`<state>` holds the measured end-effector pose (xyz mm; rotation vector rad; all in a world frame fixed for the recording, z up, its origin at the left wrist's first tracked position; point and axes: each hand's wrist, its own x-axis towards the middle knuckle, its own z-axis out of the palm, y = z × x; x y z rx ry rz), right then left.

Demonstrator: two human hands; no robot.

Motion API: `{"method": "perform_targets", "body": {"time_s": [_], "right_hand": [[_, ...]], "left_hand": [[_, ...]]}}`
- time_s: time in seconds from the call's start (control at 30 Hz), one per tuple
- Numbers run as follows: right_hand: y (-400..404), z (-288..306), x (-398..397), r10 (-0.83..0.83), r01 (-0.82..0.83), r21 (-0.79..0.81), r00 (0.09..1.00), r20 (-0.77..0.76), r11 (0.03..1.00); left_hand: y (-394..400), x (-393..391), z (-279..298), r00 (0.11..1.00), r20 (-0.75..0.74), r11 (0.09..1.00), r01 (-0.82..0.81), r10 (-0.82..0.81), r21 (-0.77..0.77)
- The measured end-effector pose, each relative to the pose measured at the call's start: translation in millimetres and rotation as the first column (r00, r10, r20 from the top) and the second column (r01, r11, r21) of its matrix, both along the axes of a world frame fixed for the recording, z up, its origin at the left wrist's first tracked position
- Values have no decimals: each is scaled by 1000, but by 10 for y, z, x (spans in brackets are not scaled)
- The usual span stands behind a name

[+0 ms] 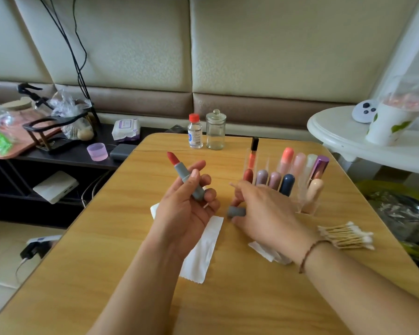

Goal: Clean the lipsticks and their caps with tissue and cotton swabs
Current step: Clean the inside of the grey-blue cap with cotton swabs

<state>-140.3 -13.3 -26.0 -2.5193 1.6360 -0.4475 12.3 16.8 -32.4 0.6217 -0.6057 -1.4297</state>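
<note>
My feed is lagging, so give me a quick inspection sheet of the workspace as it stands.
Surface: wooden table, tissue strip lying flat.
Job's things: uncapped red lipstick; grey cap; cotton swabs; lipsticks in a clear organiser.
Clutter: liquid bottle, glass jar.
Hands: left hand holds the lipstick; right hand holds the cap.
Cables: black cables on the wall.
Surroundings: white side table.

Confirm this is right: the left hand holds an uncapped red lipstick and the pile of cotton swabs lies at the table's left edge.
Not quite: the head view shows the cotton swabs at the table's right edge. The left hand does hold the uncapped red lipstick.
</note>
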Motion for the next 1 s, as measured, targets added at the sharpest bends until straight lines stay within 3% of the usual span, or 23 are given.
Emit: {"method": "perform_targets", "body": {"time_s": [0.07,0.13,0.2,0.23,0.27,0.3,0.37,0.47,0.57,0.63,0.7,0.87,1.0], "right_hand": [[-3,19,18,-21,20,11,997,72,1000],[62,122,-44,-12,-24,80,904,428,996],[196,294,-144,21,-171,96,578,816,981],[267,365,-205,45,-243,66,425,904,968],[321,409,-254,65,-296,39,333,941,955],[358,425,-290,93,-327,11,302,949,945],[401,408,-341,101,-342,2,281,954,940],[469,387,-369,40,-325,37,229,973,945],[481,314,-386,52,-282,38,304,951,959],[479,301,-434,95,-211,11,482,871,977],[473,285,-564,130,-163,-39,597,792,986],[492,195,-818,49,-190,117,694,718,975],[547,158,-778,174,-215,-32,685,707,976]], "left_hand": [[3,-5,0,1000,-13,1000,8,-8,9],[13,-41,6,999,-19,999,34,-34,18],[43,-112,11,996,-19,996,88,-88,18],[69,-162,4,991,-24,992,129,-129,10],[101,-224,-4,982,-27,982,187,-188,-14],[140,-289,-12,965,-25,964,261,-262,-57],[218,-403,-30,914,-35,906,396,-405,-153],[261,-475,-51,881,-81,877,449,-467,-171],[255,-482,-71,895,-83,895,425,-438,-138],[248,-492,-67,906,-81,905,404,-416,-130],[248,-494,-46,917,-59,913,385,-395,-139],[214,-473,-40,920,-28,916,387,-392,-106],[207,-480,-56,916,-44,916,396,-399,-60]]}}
